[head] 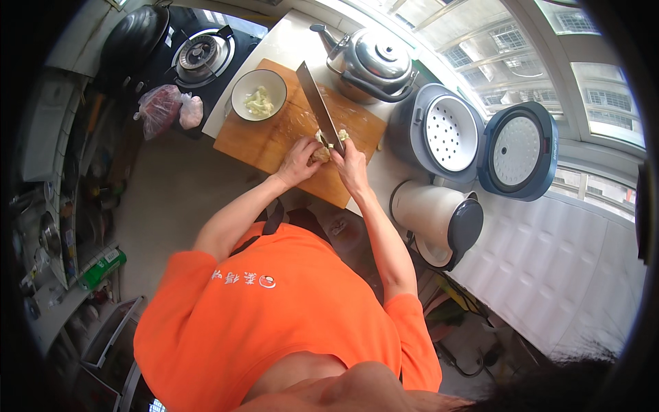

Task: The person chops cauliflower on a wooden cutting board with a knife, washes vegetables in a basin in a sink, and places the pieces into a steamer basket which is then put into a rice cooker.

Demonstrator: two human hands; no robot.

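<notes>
On a wooden cutting board point(293, 98), my left hand point(298, 164) presses a pale brownish piece of food point(321, 154), perhaps ginger or a vegetable stem. My right hand point(351, 167) grips a cleaver point(318, 105) near its handle, the blade pointing away from me and meeting the food beside my left fingertips. Small pale-green pieces point(343, 135) lie next to the blade. A white bowl with a dark rim point(238, 105) stands on the board's far left part, with chopped pale-green vegetable point(259, 102) inside. My fingers partly hide the food and the cleaver's handle.
A steel kettle point(378, 62) stands behind the board. To the right are an open rice cooker point(453, 131) and an electric kettle point(427, 211). At left, a gas stove point(203, 51) holds a dark wok point(136, 38); bagged reddish food point(159, 110) lies at its front edge.
</notes>
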